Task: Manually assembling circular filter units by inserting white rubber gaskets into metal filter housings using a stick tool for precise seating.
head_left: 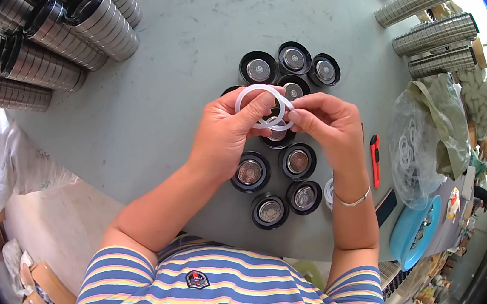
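In front of me, over a grey table, my left hand [221, 129] is closed on white sealing rings [256, 87], its thumb lying across them. At least two rings seem to overlap there. My right hand [329, 119] pinches the right side of the rings between thumb and fingertips. Below and around both hands sit several round black lids [250, 172] with metal discs in their middles. Some lids are partly hidden by my hands. Close to my right forearm, another white ring [329, 193] shows in part on the table.
Stacks of ribbed metal cylinders [102, 27] stand at the far left, with more stacks [434, 34] at the far right. Right of my forearm lie a red utility knife [376, 161], a dark flat object [386, 208], a clear bag of white rings [405, 151] and a blue basin [403, 248].
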### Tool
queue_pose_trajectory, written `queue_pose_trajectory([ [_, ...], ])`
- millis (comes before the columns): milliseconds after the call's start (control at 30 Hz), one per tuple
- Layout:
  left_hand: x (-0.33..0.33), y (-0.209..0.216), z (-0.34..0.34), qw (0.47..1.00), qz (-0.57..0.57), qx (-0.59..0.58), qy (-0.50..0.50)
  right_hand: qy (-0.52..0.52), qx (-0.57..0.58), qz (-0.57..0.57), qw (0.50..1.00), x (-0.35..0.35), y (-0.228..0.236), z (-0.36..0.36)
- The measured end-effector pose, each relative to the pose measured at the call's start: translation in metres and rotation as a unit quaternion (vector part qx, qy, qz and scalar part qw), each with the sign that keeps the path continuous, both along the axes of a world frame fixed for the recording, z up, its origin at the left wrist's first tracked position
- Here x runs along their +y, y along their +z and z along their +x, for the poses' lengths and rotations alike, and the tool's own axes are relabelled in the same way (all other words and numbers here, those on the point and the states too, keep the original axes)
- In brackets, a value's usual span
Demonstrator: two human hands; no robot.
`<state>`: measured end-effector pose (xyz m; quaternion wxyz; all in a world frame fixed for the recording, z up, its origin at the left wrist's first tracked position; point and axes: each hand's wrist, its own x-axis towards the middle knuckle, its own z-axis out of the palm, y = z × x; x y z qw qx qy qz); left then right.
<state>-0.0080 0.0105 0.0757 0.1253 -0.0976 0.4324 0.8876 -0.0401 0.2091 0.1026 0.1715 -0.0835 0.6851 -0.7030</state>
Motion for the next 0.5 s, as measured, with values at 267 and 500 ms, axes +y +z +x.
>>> queue_pose_trajectory([
  [267,0.006,-0.006,0.002,0.998,-0.053,-0.004,0.023,-0.094,0.011,0.034,0.995,0.012,0.009,0.004],
  [500,-0.001,-0.007,-0.010,0.994,-0.007,-0.042,0.100,-0.209,0.430,0.259,0.839,0.008,-0.008,-0.018],
])
